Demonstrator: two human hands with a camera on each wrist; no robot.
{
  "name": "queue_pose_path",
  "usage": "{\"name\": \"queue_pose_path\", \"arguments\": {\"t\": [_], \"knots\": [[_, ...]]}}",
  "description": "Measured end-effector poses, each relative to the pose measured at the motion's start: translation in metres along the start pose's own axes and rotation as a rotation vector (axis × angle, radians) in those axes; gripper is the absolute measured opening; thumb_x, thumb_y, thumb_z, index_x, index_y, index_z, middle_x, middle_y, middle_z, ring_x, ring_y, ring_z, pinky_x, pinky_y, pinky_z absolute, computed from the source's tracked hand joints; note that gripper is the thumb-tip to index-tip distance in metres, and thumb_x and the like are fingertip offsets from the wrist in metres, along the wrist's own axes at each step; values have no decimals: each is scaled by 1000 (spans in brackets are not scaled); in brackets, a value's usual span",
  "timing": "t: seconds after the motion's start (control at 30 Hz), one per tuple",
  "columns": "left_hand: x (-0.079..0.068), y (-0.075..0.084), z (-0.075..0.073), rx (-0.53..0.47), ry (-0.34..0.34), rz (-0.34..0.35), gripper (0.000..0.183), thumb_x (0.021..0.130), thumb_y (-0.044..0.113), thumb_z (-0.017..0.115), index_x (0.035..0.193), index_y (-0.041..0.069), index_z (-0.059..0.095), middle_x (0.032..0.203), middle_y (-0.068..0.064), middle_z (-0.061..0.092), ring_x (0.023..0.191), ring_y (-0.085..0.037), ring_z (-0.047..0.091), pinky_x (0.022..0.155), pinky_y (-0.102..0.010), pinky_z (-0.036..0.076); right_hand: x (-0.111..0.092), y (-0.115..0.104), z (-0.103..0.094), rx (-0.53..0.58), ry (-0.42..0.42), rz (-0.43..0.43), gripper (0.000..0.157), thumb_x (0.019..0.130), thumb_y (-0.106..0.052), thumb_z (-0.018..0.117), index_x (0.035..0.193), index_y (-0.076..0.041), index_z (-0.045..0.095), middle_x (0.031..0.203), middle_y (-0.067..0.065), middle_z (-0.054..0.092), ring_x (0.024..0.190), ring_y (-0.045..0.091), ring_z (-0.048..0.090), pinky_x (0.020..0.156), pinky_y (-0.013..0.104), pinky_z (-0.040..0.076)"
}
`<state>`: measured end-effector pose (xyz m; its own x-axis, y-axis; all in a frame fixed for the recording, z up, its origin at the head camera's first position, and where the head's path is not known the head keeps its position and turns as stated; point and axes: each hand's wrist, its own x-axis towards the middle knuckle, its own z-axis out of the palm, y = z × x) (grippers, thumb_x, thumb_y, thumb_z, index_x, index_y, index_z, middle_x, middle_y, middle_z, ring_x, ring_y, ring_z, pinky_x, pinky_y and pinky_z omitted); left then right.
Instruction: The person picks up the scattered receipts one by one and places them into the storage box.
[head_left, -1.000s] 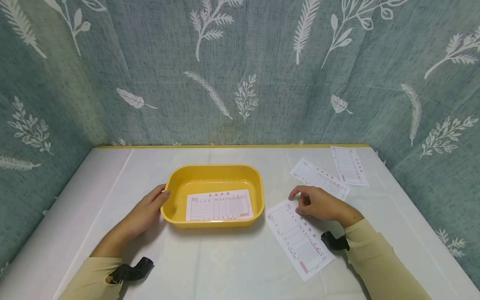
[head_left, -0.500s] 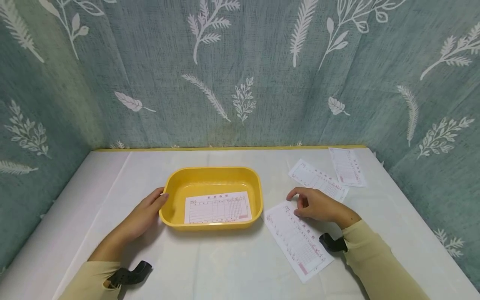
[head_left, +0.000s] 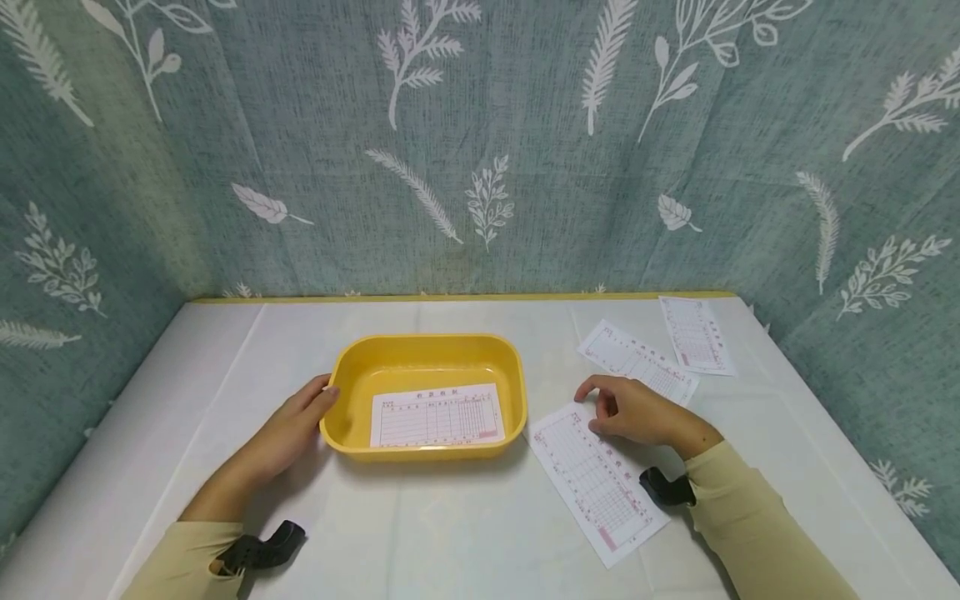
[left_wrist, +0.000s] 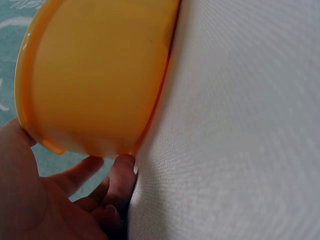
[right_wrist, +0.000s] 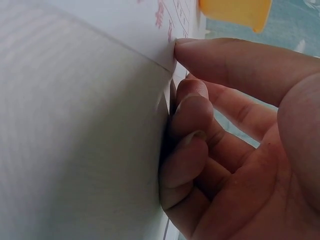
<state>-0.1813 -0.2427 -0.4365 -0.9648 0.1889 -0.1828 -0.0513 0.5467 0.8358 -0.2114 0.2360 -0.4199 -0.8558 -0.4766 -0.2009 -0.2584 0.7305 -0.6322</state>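
Note:
My left hand (head_left: 288, 429) grips the left end of a yellow plastic basin (head_left: 427, 453), its thumb over the rim and fingertips against the outer wall (left_wrist: 100, 75). Inside the basin lies a printed receipt slip (head_left: 435, 417), its lower edge cut off by the near rim. At the right, my right hand (head_left: 641, 412) has its thumb and curled fingers at the upper edge of another receipt slip (head_left: 592, 492) lying slantwise on the table. In the right wrist view the thumb touches that slip's edge (right_wrist: 155, 45), with the other fingers bent close below.
Two more receipt slips lie beyond the right hand, one slanted (head_left: 633, 354) and one near the back right corner (head_left: 697, 335). A white cloth covers the table (head_left: 450, 525). Green leaf-patterned curtain (head_left: 315, 108) encloses the back and sides. Black wrist straps (head_left: 262, 546) sit on both arms.
The view shifts slightly with the head. Both hands, the basin and the slips keep their places; no other clear change shows.

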Motion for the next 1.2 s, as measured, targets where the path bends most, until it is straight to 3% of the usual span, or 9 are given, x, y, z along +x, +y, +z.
{"name": "queue_pose_path", "arguments": {"t": [1.2], "knots": [[0,1,2,20,-6,-38,66,107,49,30,156,6,24,158,-24,32,149,-45,22,118,-68,16,0,-1,3,12,15,37,32,87,-4,74,116,-8,61,75,0,54,68,13,50,58,21,41]]}}
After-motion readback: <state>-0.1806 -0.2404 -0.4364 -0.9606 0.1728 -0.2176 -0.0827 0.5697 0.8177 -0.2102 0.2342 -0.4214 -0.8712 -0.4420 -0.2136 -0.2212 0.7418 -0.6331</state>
